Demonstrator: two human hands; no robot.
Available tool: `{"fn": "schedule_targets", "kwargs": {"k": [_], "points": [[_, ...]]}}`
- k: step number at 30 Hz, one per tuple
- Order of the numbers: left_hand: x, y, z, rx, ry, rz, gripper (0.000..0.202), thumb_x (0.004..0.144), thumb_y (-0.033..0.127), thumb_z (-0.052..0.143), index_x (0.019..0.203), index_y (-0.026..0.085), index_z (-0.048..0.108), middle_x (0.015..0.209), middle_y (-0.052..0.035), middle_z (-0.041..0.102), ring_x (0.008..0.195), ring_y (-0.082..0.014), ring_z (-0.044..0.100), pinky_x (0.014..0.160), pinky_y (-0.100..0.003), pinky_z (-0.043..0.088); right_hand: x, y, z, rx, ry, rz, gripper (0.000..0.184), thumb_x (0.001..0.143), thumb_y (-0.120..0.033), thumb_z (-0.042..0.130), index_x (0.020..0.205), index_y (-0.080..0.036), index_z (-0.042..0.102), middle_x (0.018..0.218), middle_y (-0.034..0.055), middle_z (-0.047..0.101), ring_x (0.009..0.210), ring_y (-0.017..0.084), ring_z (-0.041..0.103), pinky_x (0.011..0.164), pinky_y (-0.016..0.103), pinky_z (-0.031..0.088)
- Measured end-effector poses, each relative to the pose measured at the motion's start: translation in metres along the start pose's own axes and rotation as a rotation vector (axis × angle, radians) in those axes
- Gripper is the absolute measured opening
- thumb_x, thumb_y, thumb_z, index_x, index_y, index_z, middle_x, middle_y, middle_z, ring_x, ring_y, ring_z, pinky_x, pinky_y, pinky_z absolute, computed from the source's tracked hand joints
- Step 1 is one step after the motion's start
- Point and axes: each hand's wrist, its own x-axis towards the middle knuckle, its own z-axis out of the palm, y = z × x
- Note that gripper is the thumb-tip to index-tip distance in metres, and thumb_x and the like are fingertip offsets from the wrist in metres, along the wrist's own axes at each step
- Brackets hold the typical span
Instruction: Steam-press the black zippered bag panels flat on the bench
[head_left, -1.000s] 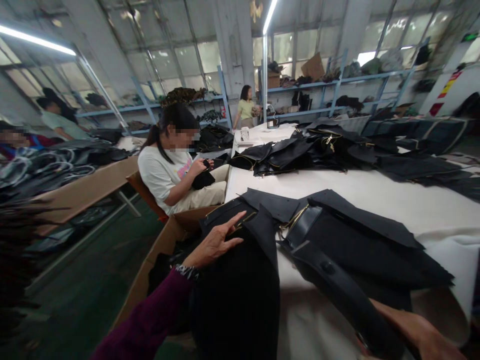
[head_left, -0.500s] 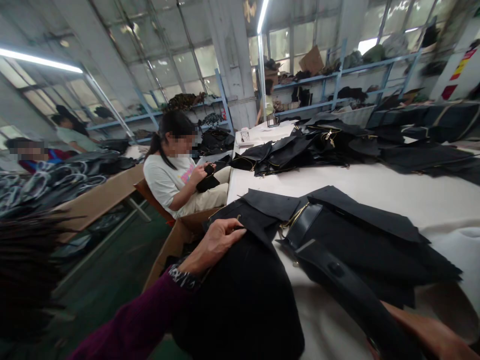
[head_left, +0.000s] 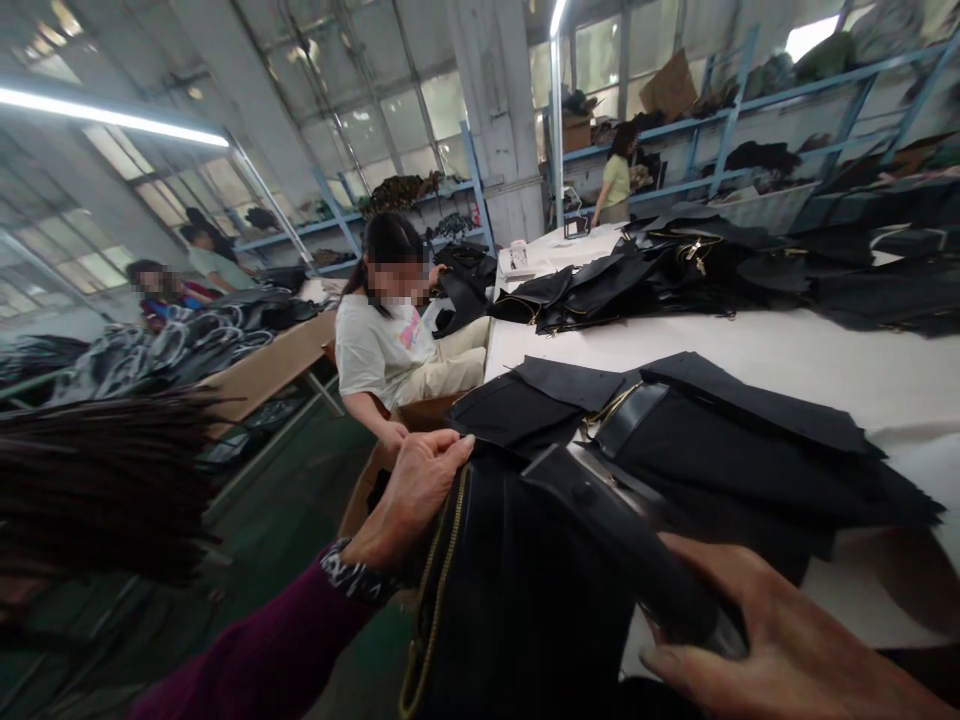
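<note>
My left hand (head_left: 416, 490) pinches the top edge of a black fabric bag panel (head_left: 525, 590), which hangs down at the front of the table. A gold zipper (head_left: 450, 560) runs along its left side. In my right hand (head_left: 772, 620) is a long black stapler (head_left: 622, 540) with a bright metal strip, its front end over the panel's upper part near my left fingertips. Just beyond lie a stack of black panels (head_left: 720, 450) with a shiny strip and gold zipper ends, and another black piece (head_left: 540, 400). The panel's lower end is cut off by the frame.
The white table (head_left: 750, 350) carries a heap of black zippered pieces (head_left: 675, 270) farther back. A seated co-worker (head_left: 382, 330) is close on the left, beside a cardboard box (head_left: 360, 490). Dark strips (head_left: 97, 490) hang at far left. Shelves (head_left: 675, 190) line the back.
The stapler has come up and left over the panel's top edge, bringing my right hand into view. The panel has turned, showing its zipper. The co-worker's hand has lowered towards the box.
</note>
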Motion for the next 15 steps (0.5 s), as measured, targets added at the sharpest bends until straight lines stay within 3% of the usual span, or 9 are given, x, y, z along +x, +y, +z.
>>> {"fn": "schedule_targets", "kwargs": {"k": [2, 6, 10, 15], "points": [[-0.012, -0.001, -0.001, -0.029, -0.019, -0.009, 0.035, 0.075, 0.046, 0.062, 0.057, 0.017, 0.055, 0.050, 0.0037, 0.046, 0.047, -0.0096, 0.039, 0.046, -0.022, 0.028, -0.002, -0.008, 0.005, -0.007, -0.066, -0.013, 0.027, 0.070, -0.030, 0.062, 0.095, -0.024, 0.069, 0.089, 0.0016, 0.071, 0.086, 0.026, 0.066, 0.069, 0.029, 0.053], [-0.040, -0.002, 0.001, -0.092, -0.051, -0.033, 0.038, 0.073, 0.048, 0.065, 0.056, 0.016, 0.055, 0.051, 0.0033, 0.049, 0.046, -0.0095, 0.040, 0.045, -0.022, 0.028, -0.009, -0.015, 0.016, 0.016, -0.109, -0.060, 0.023, 0.072, -0.028, 0.063, 0.092, -0.020, 0.068, 0.083, 0.0023, 0.069, 0.084, 0.026, 0.065, 0.069, 0.029, 0.052], [-0.067, -0.007, 0.004, -0.255, -0.113, -0.120, 0.036, 0.069, 0.048, 0.070, 0.058, 0.016, 0.058, 0.050, 0.0032, 0.050, 0.044, -0.0093, 0.041, 0.043, -0.021, 0.029, -0.015, -0.016, 0.024, 0.033, -0.046, -0.113, 0.020, 0.076, -0.025, 0.063, 0.095, -0.019, 0.067, 0.085, 0.0011, 0.069, 0.082, 0.022, 0.066, 0.066, 0.025, 0.052], [-0.083, -0.024, -0.001, -0.542, -0.095, -0.297, 0.033, 0.066, 0.043, 0.075, 0.062, 0.015, 0.057, 0.050, 0.0035, 0.052, 0.042, -0.0075, 0.042, 0.043, -0.019, 0.031, -0.020, -0.012, 0.023, -0.025, 0.022, -0.115, 0.034, 0.080, -0.031, 0.062, 0.110, -0.016, 0.064, 0.078, 0.0007, 0.070, 0.063, 0.017, 0.064, 0.052, 0.022, 0.050]]}}
